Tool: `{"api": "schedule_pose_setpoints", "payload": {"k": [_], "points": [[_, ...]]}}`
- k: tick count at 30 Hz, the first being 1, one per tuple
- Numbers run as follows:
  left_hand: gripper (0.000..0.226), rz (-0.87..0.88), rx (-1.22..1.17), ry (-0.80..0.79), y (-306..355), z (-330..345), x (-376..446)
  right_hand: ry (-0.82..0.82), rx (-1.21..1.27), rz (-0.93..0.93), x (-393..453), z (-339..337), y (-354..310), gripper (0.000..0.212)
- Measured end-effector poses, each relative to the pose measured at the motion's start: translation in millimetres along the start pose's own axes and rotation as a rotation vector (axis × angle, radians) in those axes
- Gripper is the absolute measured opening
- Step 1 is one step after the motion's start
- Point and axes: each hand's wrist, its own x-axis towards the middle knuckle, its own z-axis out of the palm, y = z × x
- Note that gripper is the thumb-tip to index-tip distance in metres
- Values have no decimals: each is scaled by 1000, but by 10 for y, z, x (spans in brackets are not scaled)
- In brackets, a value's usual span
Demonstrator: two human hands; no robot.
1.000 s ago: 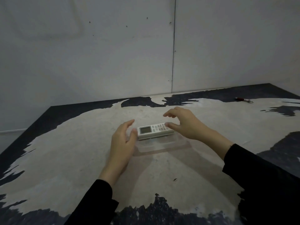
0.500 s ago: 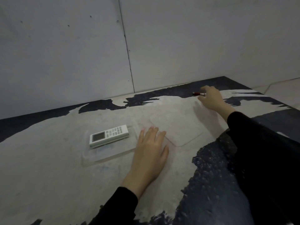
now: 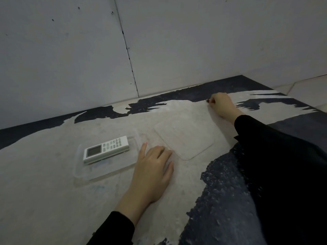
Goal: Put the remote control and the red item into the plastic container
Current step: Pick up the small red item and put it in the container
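Judging from the head view, 1 of the 2 placements is done: the white remote control (image 3: pixel 106 149) lies inside the clear plastic container (image 3: pixel 83 171), resting along its far side with the display end to the left. The red item (image 3: pixel 208 101) is still outside, at the far right of the worn tabletop (image 3: pixel 44 191), well apart from the container. Only a small red tip of it is seen, poking out to the left of the right hand (image 3: pixel 222 106).

The right hand is curled over the red item with its fingers closed around it, so a grasp is judged to be made, though whether the item has left the surface cannot be told. The left hand (image 3: pixel 153 167) is released and lies flat on the table, palm down, just beside the container's right wall and holding nothing.

What is left, as judged: the red item must be carried leftward and nearer, then set down in the container next to the remote. Free floor is seen in the near half of the container, so room appears to be available.

Between the 2 places a clear flat lid (image 3: pixel 184 139) lies on the table, just right of the left hand. It is low and should be passed over easily. The left hand itself sits close to the container's right edge and could be brushed on the way in. Behind the table a plain grey wall (image 3: pixel 70 59) is seen.
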Motion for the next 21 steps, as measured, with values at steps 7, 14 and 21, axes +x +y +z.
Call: {"api": "schedule_pose_setpoints", "payload": {"k": [7, 14, 21], "points": [[30, 5, -43, -17, 24, -46, -11, -225, 704, 110, -639, -365, -610, 15], [20, -82, -107, 332, -320, -539, -220, -607, 951, -120, -1276, -423, -1646, 24], [40, -345, -140, 264, -1287, -884, -783, -651, 520, -444, -1493, -144, -2510, 19]]}}
